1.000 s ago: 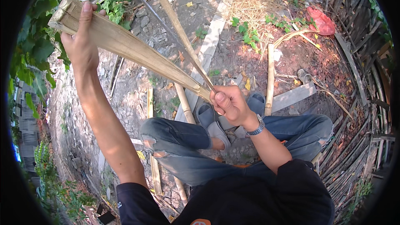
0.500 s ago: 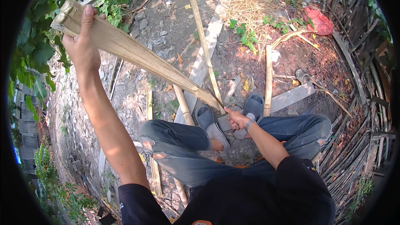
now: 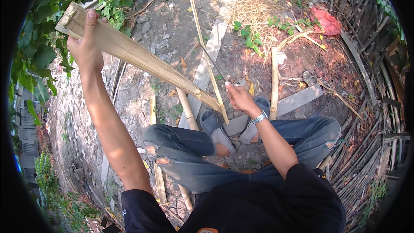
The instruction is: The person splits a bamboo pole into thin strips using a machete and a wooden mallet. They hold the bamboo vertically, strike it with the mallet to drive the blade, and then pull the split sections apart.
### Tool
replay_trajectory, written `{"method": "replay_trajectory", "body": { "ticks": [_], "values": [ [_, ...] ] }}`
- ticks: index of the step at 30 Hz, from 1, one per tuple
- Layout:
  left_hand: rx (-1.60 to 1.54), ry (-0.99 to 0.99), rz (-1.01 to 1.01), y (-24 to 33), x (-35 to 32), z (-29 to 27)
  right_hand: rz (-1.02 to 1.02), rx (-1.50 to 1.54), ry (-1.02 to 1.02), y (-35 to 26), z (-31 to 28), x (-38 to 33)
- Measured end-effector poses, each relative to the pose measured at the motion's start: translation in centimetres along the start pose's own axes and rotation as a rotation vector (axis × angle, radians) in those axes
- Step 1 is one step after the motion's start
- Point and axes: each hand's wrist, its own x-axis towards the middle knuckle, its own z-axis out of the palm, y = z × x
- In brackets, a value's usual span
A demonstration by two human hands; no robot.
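The left hand (image 3: 86,47) is clamping the far-left end of a split bamboo slat (image 3: 142,60); the right hand (image 3: 241,99) is gripping a knife (image 3: 212,62) (blade thin, barely visible), peeling 1 strip (image 3: 202,39). Steady, shallow cutting is looking wisest.

Bare cracked dirt ground (image 3: 172,39) with scattered bamboo poles (image 3: 274,82), grey planks (image 3: 211,56), dry straw (image 3: 254,8), red rag (image 3: 325,20).

Landmark: bamboo slab (image 3: 142,58), held up by left hand (image 3: 86,45) at its far left end; right hand (image 3: 241,99) just right of its near tip; thin split strip (image 3: 207,56) rising behind it; bamboo pole (image 3: 274,82) further right on ground
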Motion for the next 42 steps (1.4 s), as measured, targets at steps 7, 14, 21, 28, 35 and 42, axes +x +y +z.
{"method": "replay_trajectory", "body": {
  "ticks": [7, 14, 21, 28, 35, 42],
  "values": [
    [-0.085, -0.066, 0.044, 1.1, -0.8, -0.3, -0.423, 0.313, -0.056, -5.7, 2.6, -3.3],
    [-0.125, -0.049, 0.016, 1.2, -1.1, -0.6, -0.276, -0.425, 0.315, 10.6, 1.4, 3.1],
    [-0.126, -0.063, 0.012, 2.9, -2.8, -1.2, -0.068, -0.202, 0.126, 11.3, 3.3, 13.1],
    [-0.209, -0.133, 0.033, 4.0, -4.3, -2.4, 0.063, -0.14, -0.385, 10.3, 5.2, 18.8],
    [-0.286, -0.144, -0.039, 3.0, -4.3, -4.4, -0.198, -0.174, -0.192, 10.2, 5.6, 17.5],
    [-0.315, -0.174, -0.03, 0.3, -4.2, -4.1, -0.404, -0.107, -0.045, 7.6, 2.9, 11.6]
  ]
}}
